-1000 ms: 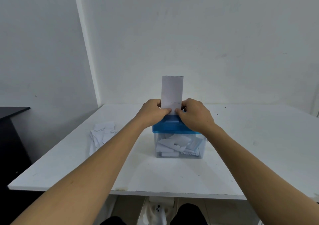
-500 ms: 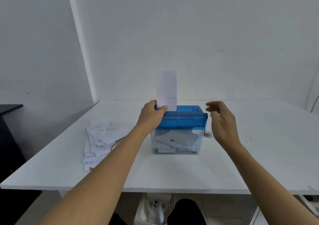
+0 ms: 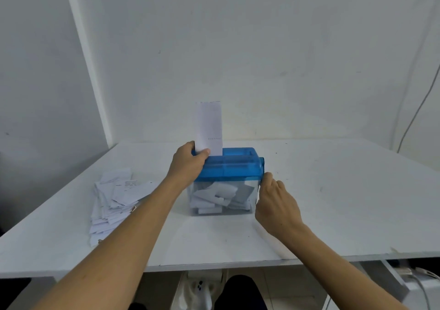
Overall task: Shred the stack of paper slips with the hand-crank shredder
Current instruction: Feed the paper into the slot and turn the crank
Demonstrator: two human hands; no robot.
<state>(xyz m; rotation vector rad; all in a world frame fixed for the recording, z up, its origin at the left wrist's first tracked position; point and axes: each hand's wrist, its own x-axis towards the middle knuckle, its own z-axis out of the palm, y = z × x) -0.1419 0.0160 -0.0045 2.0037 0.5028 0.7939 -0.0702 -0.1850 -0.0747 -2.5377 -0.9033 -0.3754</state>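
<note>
Blue-lidded hand-crank shredder (image 3: pixel 228 167) on table (image 3: pixel 333 202) | paper slip (image 3: pixel 209 128) upright in slot: thin, floppy, steady it low | your left hand (image 3: pixel 188 164) clasps lid end, thumb against slip | your right hand (image 3: pixel 276 205) curls round crank (image 3: pixel 261 167).

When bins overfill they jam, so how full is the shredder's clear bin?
Mostly full, loosely. Through the clear bin white paper pieces pile nearly up to the blue top, with gaps between them.
</note>
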